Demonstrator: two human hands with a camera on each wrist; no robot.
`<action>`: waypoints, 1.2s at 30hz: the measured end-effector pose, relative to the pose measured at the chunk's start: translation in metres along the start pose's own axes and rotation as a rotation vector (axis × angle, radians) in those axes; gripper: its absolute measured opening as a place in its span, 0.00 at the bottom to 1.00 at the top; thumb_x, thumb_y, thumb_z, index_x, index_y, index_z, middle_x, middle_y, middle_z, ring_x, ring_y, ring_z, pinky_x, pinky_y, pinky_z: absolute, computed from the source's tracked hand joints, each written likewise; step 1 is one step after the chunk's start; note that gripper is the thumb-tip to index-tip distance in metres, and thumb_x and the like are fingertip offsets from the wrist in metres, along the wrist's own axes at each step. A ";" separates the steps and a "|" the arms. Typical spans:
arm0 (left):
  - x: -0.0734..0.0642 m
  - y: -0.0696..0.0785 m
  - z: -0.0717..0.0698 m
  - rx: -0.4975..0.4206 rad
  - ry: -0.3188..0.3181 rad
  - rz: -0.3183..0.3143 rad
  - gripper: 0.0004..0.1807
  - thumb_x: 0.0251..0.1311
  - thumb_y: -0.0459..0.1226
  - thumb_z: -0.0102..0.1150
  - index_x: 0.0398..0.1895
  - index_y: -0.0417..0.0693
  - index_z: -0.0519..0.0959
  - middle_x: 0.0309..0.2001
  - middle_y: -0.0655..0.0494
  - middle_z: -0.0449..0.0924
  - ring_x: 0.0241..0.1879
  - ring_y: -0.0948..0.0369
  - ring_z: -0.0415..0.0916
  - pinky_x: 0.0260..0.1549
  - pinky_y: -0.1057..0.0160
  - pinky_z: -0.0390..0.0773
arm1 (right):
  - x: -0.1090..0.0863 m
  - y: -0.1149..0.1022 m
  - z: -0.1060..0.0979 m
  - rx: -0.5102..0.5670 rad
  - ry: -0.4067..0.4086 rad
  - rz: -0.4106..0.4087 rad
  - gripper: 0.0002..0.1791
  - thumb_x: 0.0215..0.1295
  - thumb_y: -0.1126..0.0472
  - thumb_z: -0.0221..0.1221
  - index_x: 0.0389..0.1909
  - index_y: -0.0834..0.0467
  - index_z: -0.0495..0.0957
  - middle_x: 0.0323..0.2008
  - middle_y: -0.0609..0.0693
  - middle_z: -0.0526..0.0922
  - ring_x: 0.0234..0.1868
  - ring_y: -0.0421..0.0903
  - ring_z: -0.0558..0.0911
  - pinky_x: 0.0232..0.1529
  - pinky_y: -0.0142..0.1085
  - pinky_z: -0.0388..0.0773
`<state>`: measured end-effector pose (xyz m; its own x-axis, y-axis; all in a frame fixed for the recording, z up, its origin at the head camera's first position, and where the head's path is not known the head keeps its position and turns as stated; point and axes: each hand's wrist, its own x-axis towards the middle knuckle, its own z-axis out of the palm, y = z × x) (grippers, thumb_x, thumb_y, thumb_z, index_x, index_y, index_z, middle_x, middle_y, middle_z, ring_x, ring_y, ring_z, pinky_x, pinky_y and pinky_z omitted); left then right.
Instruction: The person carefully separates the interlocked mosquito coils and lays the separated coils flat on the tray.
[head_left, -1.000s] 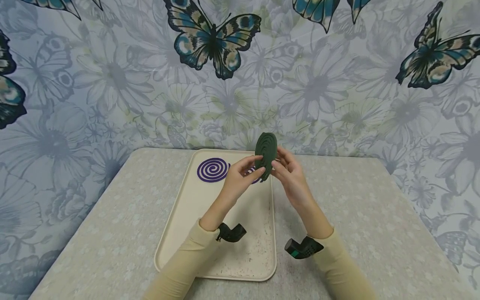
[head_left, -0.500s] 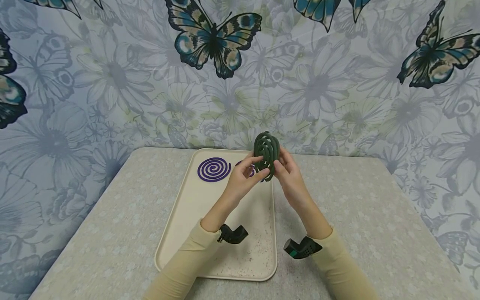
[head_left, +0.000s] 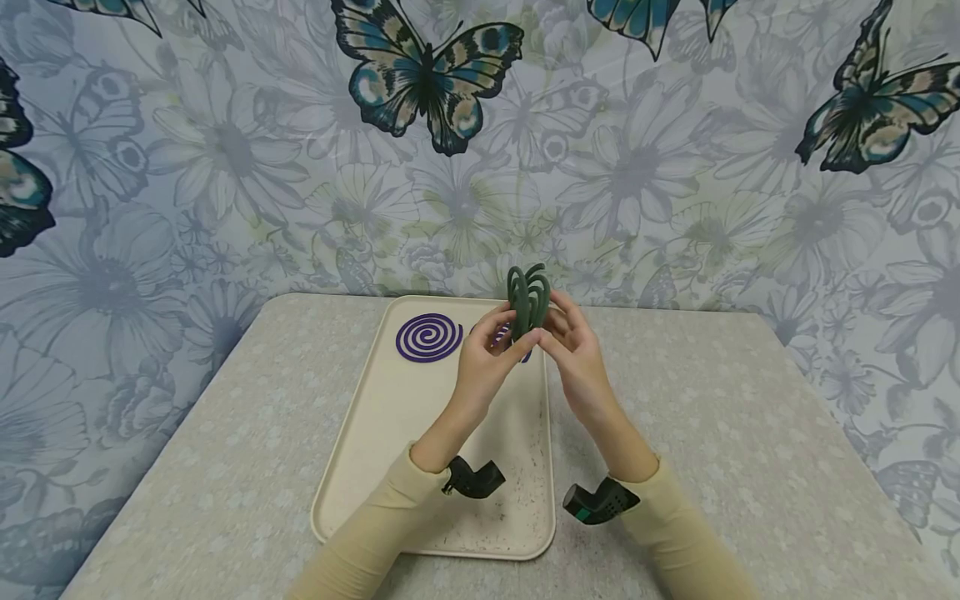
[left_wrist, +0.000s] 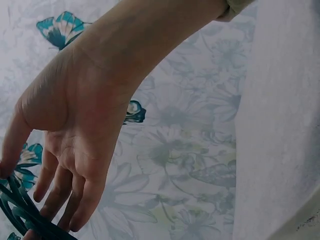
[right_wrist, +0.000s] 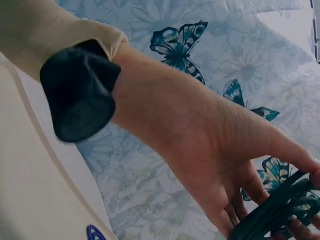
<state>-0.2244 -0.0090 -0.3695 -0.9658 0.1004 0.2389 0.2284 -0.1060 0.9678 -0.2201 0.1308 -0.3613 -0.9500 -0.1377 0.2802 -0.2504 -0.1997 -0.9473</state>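
A dark green mosquito coil pair (head_left: 529, 304) is held up above the far right part of the tray, its spiral bands spread apart and twisted. My left hand (head_left: 480, 358) pinches it from the left between thumb and fingers. From the other side my right hand (head_left: 581, 358) grips it, with the two thumbs close together at its lower edge. In the left wrist view the green coils (left_wrist: 25, 215) show only at the lower left corner. The right wrist view has their loose bands (right_wrist: 270, 215) between thumb and fingers.
A cream tray (head_left: 420, 433) lies on the table (head_left: 712, 433), with dark crumbs near its right front. One purple coil (head_left: 429, 360) lies flat at the tray's far left. Another purple coil (head_left: 504, 333) is mostly hidden behind my hands. A butterfly-print backdrop (head_left: 637, 208) rises behind.
The green coils went from a flat, compact disc to spread, twisted bands that look narrower. My hands have drawn closer together around their lower part. The purple coils stayed in place.
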 end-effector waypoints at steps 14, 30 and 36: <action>-0.008 -0.003 0.011 -0.156 -0.069 0.139 0.24 0.58 0.30 0.60 0.56 0.29 0.67 0.72 0.44 0.54 0.74 0.54 0.52 0.73 0.57 0.54 | -0.014 -0.010 0.020 0.255 0.142 -0.027 0.33 0.63 0.75 0.50 0.69 0.56 0.54 0.54 0.48 0.74 0.57 0.41 0.73 0.56 0.27 0.74; -0.010 -0.009 0.012 -0.060 0.082 0.132 0.22 0.65 0.37 0.38 0.61 0.40 0.68 0.58 0.44 0.71 0.56 0.56 0.70 0.57 0.53 0.71 | -0.013 -0.005 0.022 0.308 0.229 -0.106 0.25 0.63 0.78 0.46 0.60 0.58 0.62 0.56 0.50 0.71 0.59 0.44 0.73 0.52 0.28 0.77; -0.006 -0.007 0.010 -0.188 0.246 0.007 0.14 0.69 0.37 0.46 0.51 0.39 0.74 0.43 0.52 0.78 0.41 0.64 0.76 0.48 0.64 0.76 | -0.011 -0.006 0.018 0.390 0.356 -0.169 0.21 0.64 0.80 0.45 0.55 0.62 0.65 0.52 0.54 0.73 0.49 0.44 0.79 0.45 0.30 0.82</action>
<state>-0.2185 0.0014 -0.3770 -0.9701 -0.1415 0.1970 0.2308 -0.2892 0.9290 -0.2046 0.1159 -0.3562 -0.9238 0.2504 0.2896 -0.3817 -0.5443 -0.7470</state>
